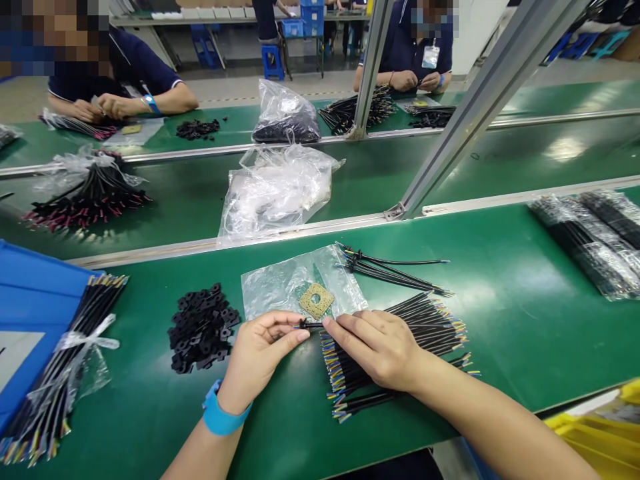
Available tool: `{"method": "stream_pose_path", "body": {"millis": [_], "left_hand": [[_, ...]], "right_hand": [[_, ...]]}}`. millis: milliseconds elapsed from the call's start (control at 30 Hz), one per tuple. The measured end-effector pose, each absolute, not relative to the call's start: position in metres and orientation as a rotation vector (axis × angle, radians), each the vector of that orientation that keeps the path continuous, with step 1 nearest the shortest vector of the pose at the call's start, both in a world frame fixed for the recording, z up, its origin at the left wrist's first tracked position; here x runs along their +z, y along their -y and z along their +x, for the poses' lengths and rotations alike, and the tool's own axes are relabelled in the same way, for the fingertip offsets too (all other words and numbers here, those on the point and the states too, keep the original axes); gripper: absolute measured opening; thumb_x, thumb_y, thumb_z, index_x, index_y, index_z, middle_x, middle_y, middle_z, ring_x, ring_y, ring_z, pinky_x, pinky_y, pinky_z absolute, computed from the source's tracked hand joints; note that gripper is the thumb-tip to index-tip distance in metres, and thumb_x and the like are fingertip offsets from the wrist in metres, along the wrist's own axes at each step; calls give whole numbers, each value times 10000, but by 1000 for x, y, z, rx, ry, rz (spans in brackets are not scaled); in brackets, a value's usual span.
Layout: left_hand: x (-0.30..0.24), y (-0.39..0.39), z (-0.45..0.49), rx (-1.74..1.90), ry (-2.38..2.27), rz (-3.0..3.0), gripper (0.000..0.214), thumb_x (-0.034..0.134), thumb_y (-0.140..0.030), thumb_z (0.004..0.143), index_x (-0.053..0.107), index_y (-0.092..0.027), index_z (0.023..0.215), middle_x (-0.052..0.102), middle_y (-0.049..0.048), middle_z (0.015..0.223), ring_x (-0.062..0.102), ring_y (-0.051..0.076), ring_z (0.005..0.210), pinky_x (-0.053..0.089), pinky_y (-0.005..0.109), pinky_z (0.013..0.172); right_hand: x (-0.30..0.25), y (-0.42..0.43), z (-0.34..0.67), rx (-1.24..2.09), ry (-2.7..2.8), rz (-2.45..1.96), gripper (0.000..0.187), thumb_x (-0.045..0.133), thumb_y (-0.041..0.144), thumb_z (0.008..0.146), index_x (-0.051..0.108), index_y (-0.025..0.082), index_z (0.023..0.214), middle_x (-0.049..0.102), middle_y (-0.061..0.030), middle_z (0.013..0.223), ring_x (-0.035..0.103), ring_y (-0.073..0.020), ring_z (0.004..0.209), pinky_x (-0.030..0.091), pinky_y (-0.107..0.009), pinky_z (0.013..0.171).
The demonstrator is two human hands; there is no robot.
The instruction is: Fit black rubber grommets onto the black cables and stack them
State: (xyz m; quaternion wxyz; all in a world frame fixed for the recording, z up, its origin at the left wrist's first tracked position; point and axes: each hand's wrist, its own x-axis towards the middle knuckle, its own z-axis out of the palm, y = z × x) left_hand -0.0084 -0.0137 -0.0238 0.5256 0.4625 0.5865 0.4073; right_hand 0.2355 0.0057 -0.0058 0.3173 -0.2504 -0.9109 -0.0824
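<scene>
Between the thumb and fingers of my left hand (263,353), a small black piece is pinched at the end of a thin black cable (315,325). My right hand (383,350) is closed on the same cable from the other side, resting over a spread of black cables (355,380) with coloured wire ends. Just beyond my fingertips, a yellowish square piece with a round hole (325,302) lies on a clear plastic bag (265,290). A heap of small black pieces with holes (203,330) sits left of my left hand. Several cables with black pieces near one end (395,268) lie behind the spread.
At the left, a tied cable bundle (83,353) leans by a blue bin (40,300). Bagged black cables (590,243) lie far right. A metal post (460,120) and rail stand ahead. Two co-workers handle parts across the bench. A yellow crate (600,433) is at lower right.
</scene>
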Motion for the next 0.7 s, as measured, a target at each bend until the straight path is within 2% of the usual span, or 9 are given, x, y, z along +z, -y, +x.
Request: {"method": "stream_pose_path", "body": {"millis": [167,333,500,700], "left_hand": [[-21,18,-2,1028,-1377,1179,244,890,-319,668,811,-185,857,779,58,735,753,208,681,637,281,649],[-15,22,-2,1127,-1355,1484,130,888,-300,712,825,-246,812,805,49,831,767,216,776,637,295,715],[-12,24,0,1124,-1268,1642,96,884,-268,735,820,-265,807,803,19,790,767,194,740,635,276,713],[-12,23,8,1157,-1222,1716,86,871,-246,755,811,-234,816,803,21,786,768,175,718,629,236,682]], "right_hand": [[-6,-4,232,-166,2327,-602,222,553,116,990,696,91,1157,761,-85,947,678,-152,774,529,-283,660],[-11,-2,225,135,2232,-711,126,588,190,1013,704,144,1029,729,-27,810,639,-106,676,535,-229,643],[-11,0,222,432,2210,-739,172,551,219,1035,691,139,975,720,-25,811,643,-102,669,534,-217,657],[-16,0,219,586,2184,-755,216,546,258,1043,699,138,949,708,-24,773,629,-99,632,498,-210,597]]}}
